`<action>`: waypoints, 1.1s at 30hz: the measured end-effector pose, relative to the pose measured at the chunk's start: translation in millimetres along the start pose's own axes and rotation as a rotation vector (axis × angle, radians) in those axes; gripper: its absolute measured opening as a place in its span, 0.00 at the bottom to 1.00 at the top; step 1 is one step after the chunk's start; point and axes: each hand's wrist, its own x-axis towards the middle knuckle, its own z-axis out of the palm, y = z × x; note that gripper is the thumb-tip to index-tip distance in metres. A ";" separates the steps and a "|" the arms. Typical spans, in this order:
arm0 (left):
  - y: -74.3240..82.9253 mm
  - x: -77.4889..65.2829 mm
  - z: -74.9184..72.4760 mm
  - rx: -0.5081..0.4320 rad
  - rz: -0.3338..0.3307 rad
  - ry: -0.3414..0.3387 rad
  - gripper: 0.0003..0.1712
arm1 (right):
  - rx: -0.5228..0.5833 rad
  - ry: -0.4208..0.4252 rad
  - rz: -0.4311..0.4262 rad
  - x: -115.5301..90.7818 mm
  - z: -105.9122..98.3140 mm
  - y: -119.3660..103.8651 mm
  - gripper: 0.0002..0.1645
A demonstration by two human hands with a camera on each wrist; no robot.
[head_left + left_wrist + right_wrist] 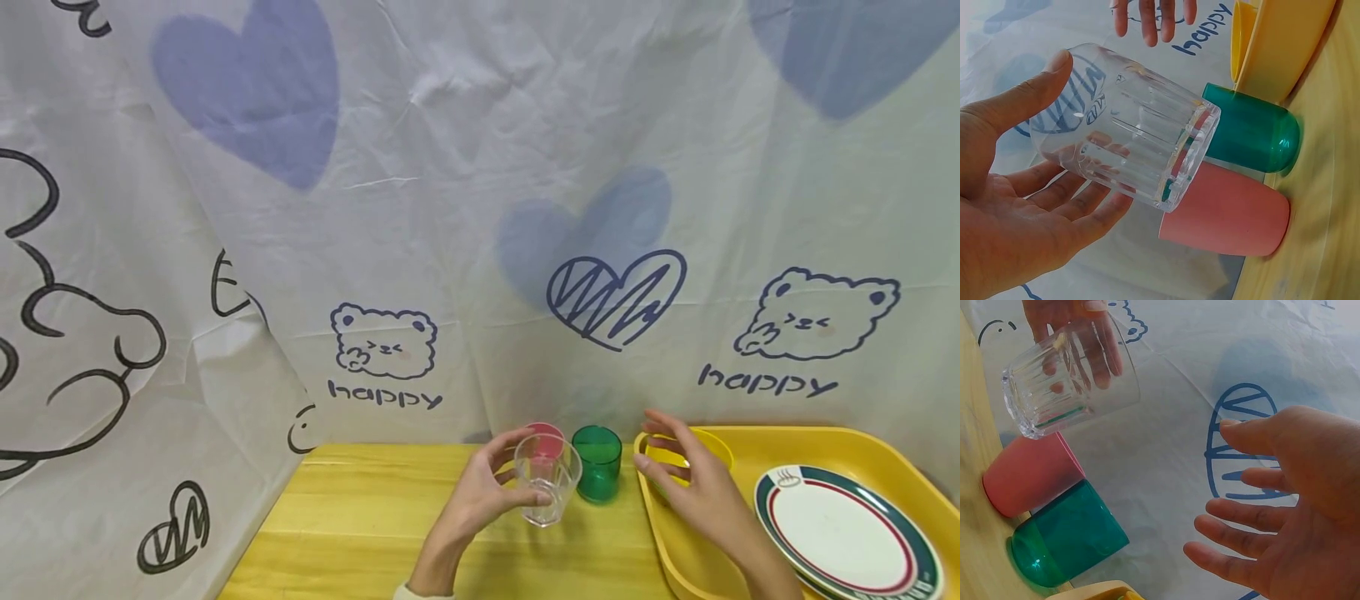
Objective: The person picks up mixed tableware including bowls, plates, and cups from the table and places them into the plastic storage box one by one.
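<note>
My left hand (474,493) holds a clear plastic cup (1138,128) above the table, thumb on one side and fingers on the other. Behind it, a pink cup (1229,212) stands on the table, partly covered by the clear cup in the head view. Right beside the pink one is a green see-through cup (597,468). My right hand (699,487), fingers spread and holding nothing, hovers over the left edge of a yellow tray (795,442). Under that hand shows a yellow cup (718,450) in the tray, mostly hidden.
A white plate (843,533) with a green and red rim lies in the tray, on the right. The wooden table (352,517) extends to the left. A white printed cloth (465,250) hangs close behind the cups and along the left side.
</note>
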 end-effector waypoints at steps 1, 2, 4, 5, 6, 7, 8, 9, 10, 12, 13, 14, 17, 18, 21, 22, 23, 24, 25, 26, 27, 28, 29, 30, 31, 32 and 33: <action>0.1 0.0 0.3 -0.001 -0.005 -0.002 0.45 | 0.001 -0.010 0.011 -0.2 0.2 -1.0 0.35; 0.1 -0.1 0.7 -0.001 -0.005 -0.003 0.44 | 0.001 -0.019 0.021 -0.2 0.6 -2.1 0.36; 0.6 -0.3 1.4 0.001 -0.007 -0.004 0.44 | -0.004 -0.034 0.036 -0.2 1.4 -4.3 0.36; 0.7 -0.3 1.8 0.002 -0.007 -0.005 0.44 | -0.004 -0.038 0.039 -0.1 1.8 -5.1 0.36; 0.8 -0.3 2.2 0.004 -0.007 -0.006 0.44 | -0.002 -0.041 0.040 0.0 2.2 -5.9 0.36; 0.9 -0.3 2.6 0.006 -0.008 -0.006 0.44 | 0.000 -0.045 0.041 0.2 2.5 -6.5 0.36; 1.2 -0.3 3.0 0.007 -0.009 -0.006 0.44 | 0.003 -0.047 0.041 0.3 3.1 -7.0 0.36; 1.2 0.0 3.5 0.009 -0.008 -0.007 0.44 | 0.006 -0.051 0.043 0.4 3.4 -7.3 0.37; 1.2 0.3 3.9 0.008 -0.006 -0.008 0.44 | 0.008 -0.057 0.046 0.4 3.8 -7.6 0.37; 0.9 0.8 4.9 0.007 0.000 -0.013 0.44 | 0.015 -0.067 0.049 0.4 4.5 -7.9 0.38; 0.9 1.0 5.4 0.007 0.000 -0.016 0.44 | 0.014 -0.072 0.051 0.4 5.1 -8.1 0.38; 0.7 1.2 5.9 0.007 0.002 -0.017 0.44 | 0.015 -0.076 0.050 0.4 5.7 -8.2 0.38; 0.3 1.3 7.2 0.009 0.003 -0.024 0.44 | 0.012 -0.080 0.041 0.2 7.4 -8.2 0.38; 0.2 1.3 7.6 0.012 0.000 -0.023 0.44 | 0.010 -0.079 0.037 0.3 8.0 -8.1 0.38; -0.1 1.3 8.7 0.011 -0.001 -0.026 0.44 | 0.003 -0.085 0.042 0.0 8.9 -8.3 0.39; -0.4 1.3 9.2 0.008 -0.001 -0.026 0.44 | 0.001 -0.089 0.048 -0.2 9.3 -8.4 0.40; -0.7 1.3 9.6 0.006 0.002 -0.026 0.44 | -0.002 -0.094 0.053 -0.4 9.7 -8.6 0.40; -0.8 1.1 10.0 0.002 0.002 -0.028 0.44 | -0.002 -0.098 0.057 -0.4 10.1 -8.7 0.41; -1.0 1.1 10.5 -0.003 0.003 -0.031 0.43 | -0.003 -0.104 0.064 -0.5 10.5 -8.9 0.41; -1.2 1.1 11.0 -0.009 0.004 -0.033 0.43 | -0.004 -0.107 0.064 -0.7 10.9 -9.1 0.41; -1.3 1.0 11.6 -0.014 0.005 -0.036 0.43 | -0.004 -0.109 0.063 -0.9 11.4 -9.3 0.41; -1.5 1.1 12.2 -0.021 0.008 -0.040 0.43 | -0.005 -0.113 0.064 -0.9 11.8 -9.5 0.41; -1.6 1.1 12.8 -0.029 0.011 -0.046 0.43 | -0.006 -0.115 0.064 -1.0 12.1 -9.9 0.41; -1.9 1.3 13.4 -0.035 0.014 -0.050 0.43 | -0.005 -0.118 0.064 -1.0 12.3 -10.5 0.41; -2.0 1.6 14.2 -0.040 0.021 -0.055 0.43 | -0.006 -0.121 0.066 -1.1 12.5 -11.0 0.41; -2.2 1.7 14.8 -0.045 0.027 -0.058 0.43 | -0.007 -0.123 0.065 -1.2 12.6 -11.8 0.41; -2.3 1.8 15.5 -0.050 0.034 -0.064 0.43 | -0.008 -0.125 0.068 -1.2 12.7 -12.3 0.41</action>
